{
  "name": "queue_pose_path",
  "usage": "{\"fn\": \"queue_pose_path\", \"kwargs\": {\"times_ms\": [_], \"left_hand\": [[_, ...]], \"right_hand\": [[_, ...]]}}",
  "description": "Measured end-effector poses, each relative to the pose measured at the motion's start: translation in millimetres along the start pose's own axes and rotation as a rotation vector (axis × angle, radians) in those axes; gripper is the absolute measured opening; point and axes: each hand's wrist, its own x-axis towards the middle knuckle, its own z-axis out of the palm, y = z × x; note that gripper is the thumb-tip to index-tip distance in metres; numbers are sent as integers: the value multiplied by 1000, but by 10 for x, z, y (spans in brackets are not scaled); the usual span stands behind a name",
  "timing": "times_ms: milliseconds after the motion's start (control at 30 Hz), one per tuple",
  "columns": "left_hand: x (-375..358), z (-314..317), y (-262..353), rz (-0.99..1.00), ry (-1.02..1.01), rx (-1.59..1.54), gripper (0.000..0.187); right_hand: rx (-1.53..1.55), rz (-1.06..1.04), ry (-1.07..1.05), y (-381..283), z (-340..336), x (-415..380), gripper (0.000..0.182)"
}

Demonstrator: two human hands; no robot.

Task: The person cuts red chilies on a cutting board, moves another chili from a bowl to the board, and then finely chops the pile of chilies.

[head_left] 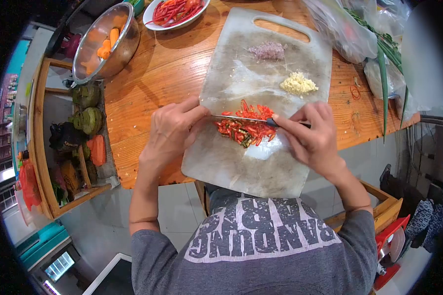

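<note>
A kitchen knife (243,117) lies across a heap of chopped red chilies (247,132) on a worn white cutting board (221,162). My right hand (312,135) grips its dark handle. At the other end, my left hand (174,125) is closed, with thumb and fingertips pinching the blade's tip. A few green pieces show among the red ones. Farther up the board sit a small mound of minced pale yellow garlic (299,83) and a pile of finely chopped purplish shallots (268,50).
A metal bowl with carrots (130,46) stands at the table's far left, beside a white bowl of red chilies (165,25). Plastic bags (342,29) and green onion leaves (384,73) lie at the right. Vegetables fill a wooden crate (42,142) at left.
</note>
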Motion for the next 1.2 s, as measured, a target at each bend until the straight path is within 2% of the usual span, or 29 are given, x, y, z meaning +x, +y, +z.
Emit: {"fn": "queue_pose_path", "kwargs": {"times_ms": [100, 200, 300, 367, 533, 600, 667, 767, 900, 1000, 1100, 1200], "left_hand": [[33, -18, -23, 15, 14, 21, 14], [157, -39, -43, 38, 51, 45, 13], [153, -25, -57, 46, 21, 46, 12], [161, -29, -61, 35, -6, 29, 12], [130, -7, -42, 41, 41, 28, 13], [66, -30, 9, 14, 74, 5, 12], [-20, -128, 113, -22, 111, -13, 11], [-189, -158, 236, -136, 74, 33, 10], [-310, -95, 336, -188, 92, 22, 10], [-342, -37, 410, -225, 109, -22, 10], [-347, -1, 440, -276, 139, -83, 9], [-341, 11, 405, -333, 129, -147, 8]], "right_hand": [[-3, -18, 37, -51, -102, 99, 36], [84, 91, -22, 65, 101, 44, 39], [46, 12, 15, -38, -23, 55, 38], [45, 44, -15, 60, 51, 21, 38], [90, -35, -15, 158, -58, 147, 37], [99, -31, -23, 206, -117, 238, 36], [100, -113, -38, 274, -108, 311, 36], [104, -174, -68, 378, -13, 390, 33], [119, -250, -65, 490, 101, 588, 30], [132, -279, -155, 602, 263, 644, 34], [89, -320, -172, 579, 181, 720, 35], [86, -277, -171, 540, 265, 654, 31]]}}
